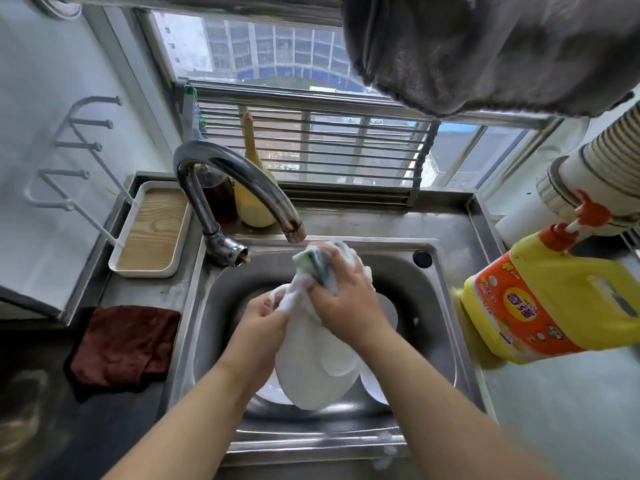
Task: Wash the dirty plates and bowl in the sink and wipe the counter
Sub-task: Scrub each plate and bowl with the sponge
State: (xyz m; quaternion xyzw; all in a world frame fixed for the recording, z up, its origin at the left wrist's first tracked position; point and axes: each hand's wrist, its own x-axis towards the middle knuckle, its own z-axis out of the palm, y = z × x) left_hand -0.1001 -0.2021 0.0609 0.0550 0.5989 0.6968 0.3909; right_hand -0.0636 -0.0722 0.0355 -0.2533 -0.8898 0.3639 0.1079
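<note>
Over the steel sink (440,306) I hold a white plate (311,372) tilted on edge, its upper part covered in foam. My left hand (265,318) grips the plate's left rim. My right hand (341,292) grips a green sponge (311,265) and presses it against the plate's soapy top. Under the held plate lie other white dishes (375,386) at the sink's bottom, mostly hidden. The faucet (235,181) arches over the sink's back edge, with no water seen running.
A dark red cloth (124,344) lies on the counter left of the sink. A yellow detergent jug (554,296) stands at the right. A white tray with a wooden bottom (152,230) sits back left. Bottles (252,188) stand behind the faucet. A grey towel (485,50) hangs overhead.
</note>
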